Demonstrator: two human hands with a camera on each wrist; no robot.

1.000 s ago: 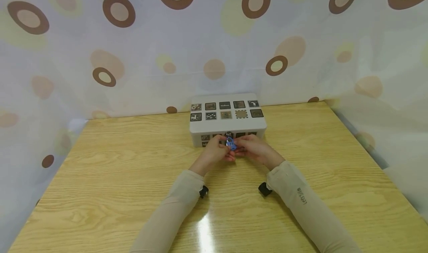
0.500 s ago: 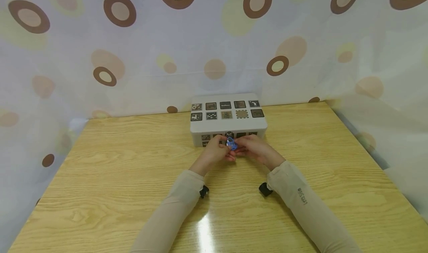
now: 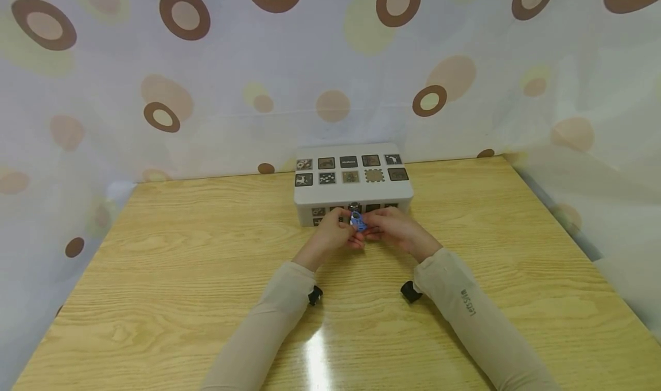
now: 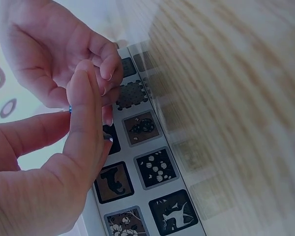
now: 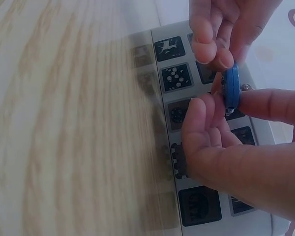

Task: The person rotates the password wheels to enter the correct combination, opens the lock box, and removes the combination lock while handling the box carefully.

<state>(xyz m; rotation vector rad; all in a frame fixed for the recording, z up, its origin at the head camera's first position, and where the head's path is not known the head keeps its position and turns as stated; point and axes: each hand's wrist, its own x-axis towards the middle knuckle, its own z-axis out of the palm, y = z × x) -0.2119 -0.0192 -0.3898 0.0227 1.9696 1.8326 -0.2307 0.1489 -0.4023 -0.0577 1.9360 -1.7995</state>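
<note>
A small blue padlock (image 3: 357,221) is at the front of a white box (image 3: 353,193), just below the metal clasp (image 3: 354,206) on its lid edge. My left hand (image 3: 330,232) pinches the padlock from the left. From the other side my right hand (image 3: 397,230) grips it between thumb and fingers. In the right wrist view the padlock (image 5: 231,87) appears edge-on between both hands' fingertips. Fingers hide nearly all of it in the left wrist view, where only a sliver of blue shows.
The box carries dark square picture prints on its lid and front. It stands at the back of a wood-grain table (image 3: 206,276), against a white curtain (image 3: 289,64) with brown and yellow circles. A black wrist camera (image 3: 410,291) sits under the right sleeve.
</note>
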